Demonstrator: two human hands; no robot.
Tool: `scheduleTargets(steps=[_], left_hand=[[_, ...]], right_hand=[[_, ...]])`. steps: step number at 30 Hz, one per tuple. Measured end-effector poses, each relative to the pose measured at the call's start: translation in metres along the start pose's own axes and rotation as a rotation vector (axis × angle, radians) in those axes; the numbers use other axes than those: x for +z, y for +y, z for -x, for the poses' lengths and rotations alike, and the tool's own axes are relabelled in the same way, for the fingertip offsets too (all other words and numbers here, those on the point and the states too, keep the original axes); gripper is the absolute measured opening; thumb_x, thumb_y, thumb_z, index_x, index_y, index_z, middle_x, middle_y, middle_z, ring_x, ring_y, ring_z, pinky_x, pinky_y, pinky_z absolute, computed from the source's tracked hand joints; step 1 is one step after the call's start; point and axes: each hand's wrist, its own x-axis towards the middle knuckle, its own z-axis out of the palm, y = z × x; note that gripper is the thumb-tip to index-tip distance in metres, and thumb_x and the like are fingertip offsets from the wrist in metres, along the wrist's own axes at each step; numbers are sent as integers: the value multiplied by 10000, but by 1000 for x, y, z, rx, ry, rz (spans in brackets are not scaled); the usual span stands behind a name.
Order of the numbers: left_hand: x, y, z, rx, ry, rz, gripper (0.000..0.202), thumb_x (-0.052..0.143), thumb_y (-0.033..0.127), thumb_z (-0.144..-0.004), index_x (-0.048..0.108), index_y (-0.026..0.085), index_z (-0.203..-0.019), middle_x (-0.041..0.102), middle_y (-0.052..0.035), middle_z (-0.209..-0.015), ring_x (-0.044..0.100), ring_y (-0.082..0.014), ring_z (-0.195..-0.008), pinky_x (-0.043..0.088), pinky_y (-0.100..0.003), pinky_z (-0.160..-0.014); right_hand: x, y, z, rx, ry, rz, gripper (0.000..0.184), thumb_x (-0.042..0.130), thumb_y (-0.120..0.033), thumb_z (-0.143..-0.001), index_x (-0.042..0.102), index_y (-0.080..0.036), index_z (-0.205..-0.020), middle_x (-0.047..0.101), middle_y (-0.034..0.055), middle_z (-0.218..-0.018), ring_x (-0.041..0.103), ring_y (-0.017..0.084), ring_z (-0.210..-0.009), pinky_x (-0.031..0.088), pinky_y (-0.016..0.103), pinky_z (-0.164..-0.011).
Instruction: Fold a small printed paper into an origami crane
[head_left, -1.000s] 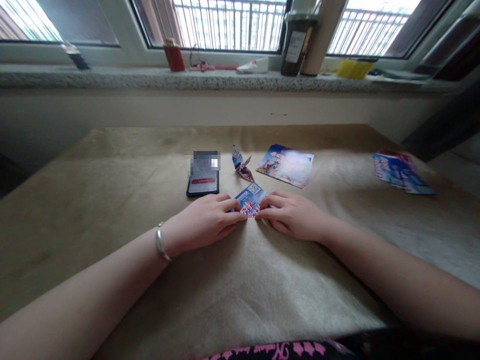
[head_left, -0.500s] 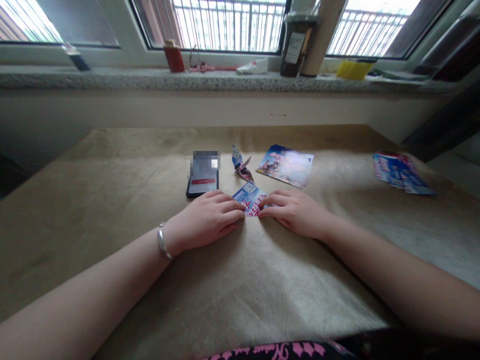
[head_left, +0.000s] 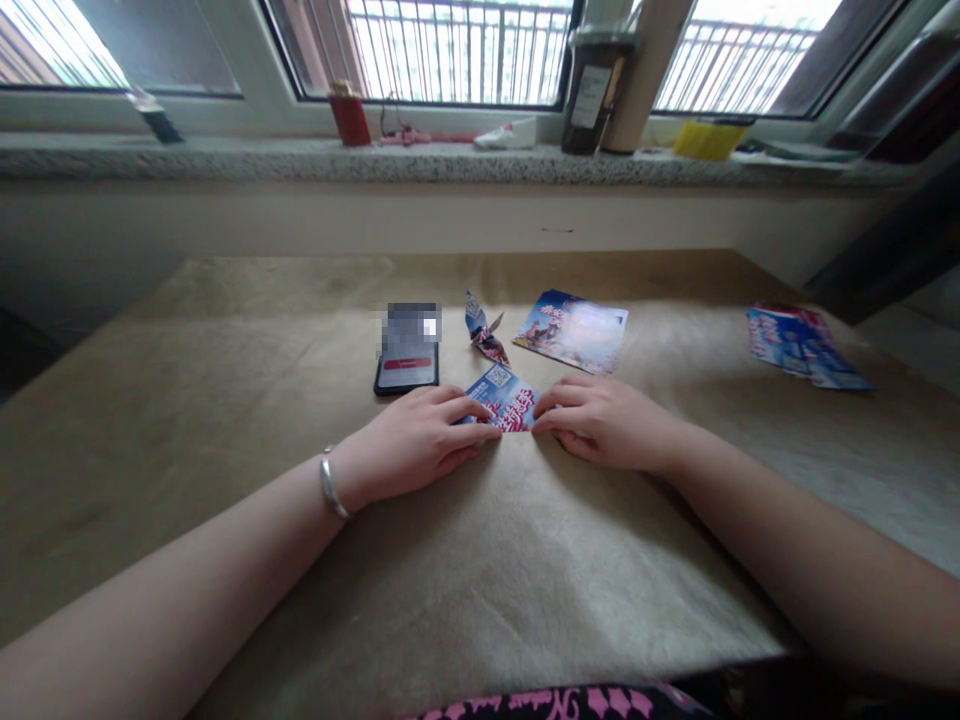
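A small folded sheet of printed blue, red and white paper (head_left: 504, 402) lies flat on the tan table (head_left: 225, 400). My left hand (head_left: 412, 445), a silver bangle on its wrist, presses its fingertips on the paper's left edge with the fingers held together. My right hand (head_left: 607, 425) pinches the paper's right edge against the table. Just behind the paper lie a finished folded paper crane (head_left: 484, 332) and a black phone (head_left: 407, 348) with its screen lit.
A flat printed leaflet (head_left: 574, 330) lies behind my right hand, and more leaflets (head_left: 799, 345) sit at the far right. The stone windowsill (head_left: 450, 160) carries a red box (head_left: 349, 112), a dark jar (head_left: 592, 90) and a yellow object (head_left: 709, 138).
My right hand has slid a little to the right along the folded paper, uncovering more of it. The left hand has stayed in place.
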Motion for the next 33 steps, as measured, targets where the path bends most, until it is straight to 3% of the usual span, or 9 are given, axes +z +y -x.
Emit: scheduleTargets(steps=[8,24,33], left_hand=[[6,-5,1,-24,67,-36,314,406,212,-944,591,279,-1189,598,-41,-1216,546,-201,-1009,474,-379,-878],[8,-6,1,-17,76,31,308,401,200,-943,605,240,-1169,614,-53,-1204,550,-190,-1020,492,-358,-884],[9,-7,3,-14,84,38,310,399,209,-943,601,246,-1175,615,-56,-1200,549,-191,-1014,488,-361,-883]], right_hand=[[10,8,0,58,57,48,291,436,-135,-892,680,-235,-1014,669,52,-1047,572,177,-919,459,330,-808],[-13,14,16,233,-106,99,242,536,-119,-796,716,-266,-864,694,1,-965,630,146,-793,435,254,-635],[-18,12,16,221,-132,173,287,546,-54,-728,728,-268,-787,713,-19,-883,639,146,-746,410,258,-598]])
